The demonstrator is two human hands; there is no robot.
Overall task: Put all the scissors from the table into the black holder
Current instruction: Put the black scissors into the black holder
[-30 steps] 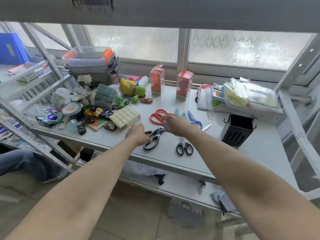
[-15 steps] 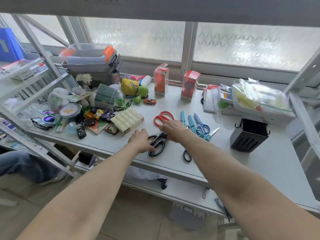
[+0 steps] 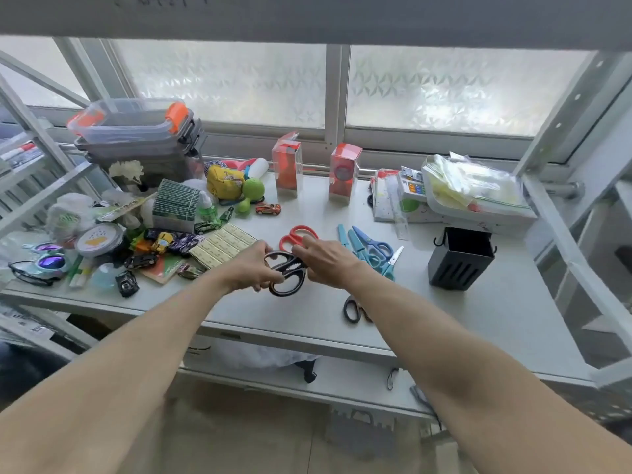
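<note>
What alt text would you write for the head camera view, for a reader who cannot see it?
Both hands, left hand and right hand, hold black scissors over a cluttered table. Red scissors and blue scissors lie behind; the black holder stands to the right.

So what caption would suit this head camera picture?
Both hands, left hand and right hand, grip large black-handled scissors above a cluttered white table, black slotted holder waiting.

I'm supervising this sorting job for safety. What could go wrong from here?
Both hands, left and right, grip the big black scissors; the blades are hidden under the right hand, so a cut is possible. The right forearm crosses above the small black scissors near the table edge and might knock them off.
</note>
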